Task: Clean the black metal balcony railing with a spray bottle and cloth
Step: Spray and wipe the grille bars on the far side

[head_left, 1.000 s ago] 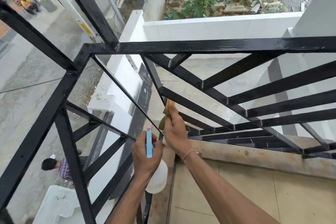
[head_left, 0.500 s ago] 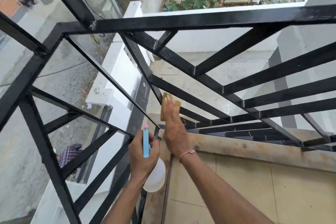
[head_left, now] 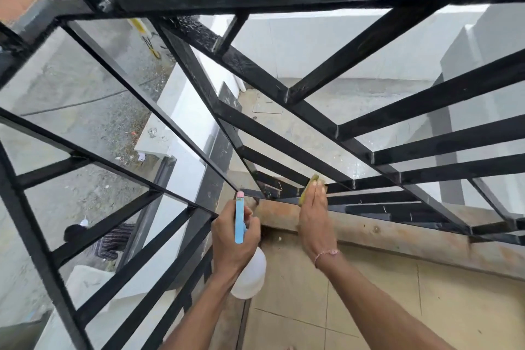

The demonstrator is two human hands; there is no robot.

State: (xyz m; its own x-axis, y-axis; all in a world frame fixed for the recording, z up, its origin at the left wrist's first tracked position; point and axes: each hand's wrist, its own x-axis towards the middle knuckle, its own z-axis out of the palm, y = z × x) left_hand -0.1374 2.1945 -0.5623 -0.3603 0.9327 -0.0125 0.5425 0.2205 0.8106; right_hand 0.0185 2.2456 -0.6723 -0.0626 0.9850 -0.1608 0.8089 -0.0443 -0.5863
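The black metal railing (head_left: 284, 0) wraps around a corner, with a top rail and slanted bars running down to the ledge. My left hand (head_left: 231, 239) grips a white spray bottle (head_left: 250, 275) by its blue trigger head, nozzle up, near the corner's foot. My right hand (head_left: 314, 216) has straight fingers and presses a yellow-green cloth (head_left: 308, 187) flat against the low bars just above the ledge. Most of the cloth is hidden behind the hand.
A brownish concrete ledge (head_left: 397, 239) runs under the railing, with beige floor tiles (head_left: 369, 307) on my side. Below and outside are a street, white walls and a person (head_left: 99, 239) crouching at ground level.
My right hand with the cloth has slid rightwards and down along the lower bars. The view has moved closer and lower. The left hand keeps the bottle in the same place.
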